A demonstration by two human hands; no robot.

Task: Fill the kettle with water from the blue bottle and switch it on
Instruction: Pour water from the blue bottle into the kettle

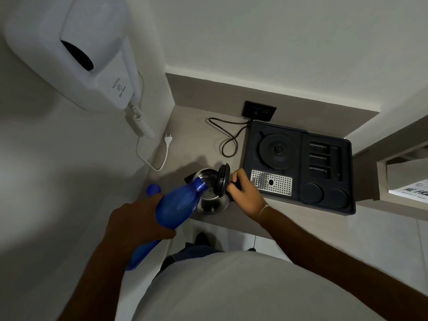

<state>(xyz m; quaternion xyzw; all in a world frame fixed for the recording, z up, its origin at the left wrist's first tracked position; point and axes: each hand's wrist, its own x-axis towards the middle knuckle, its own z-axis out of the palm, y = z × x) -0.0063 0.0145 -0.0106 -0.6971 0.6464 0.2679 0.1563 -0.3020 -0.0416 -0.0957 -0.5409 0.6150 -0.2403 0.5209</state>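
While one blue bottle (178,205) tips, one kettle (212,196) stands open.

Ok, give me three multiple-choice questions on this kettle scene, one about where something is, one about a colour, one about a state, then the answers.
1. Where does the kettle stand?
A. On its round base in the black tray
B. On the countertop, left of the black tray
C. On the floor

2. What colour is the bottle held in the left hand?
A. Green
B. Clear
C. Blue

3. How is the kettle's lid?
A. Raised open
C. Shut
B. Lying off on the counter

Answers:
1 B: the kettle sits on the countertop while the round base in the black tray is bare.
2 C: the tilted bottle is blue, its mouth over the kettle's opening.
3 A: the lid stands up beside the right hand at the handle.
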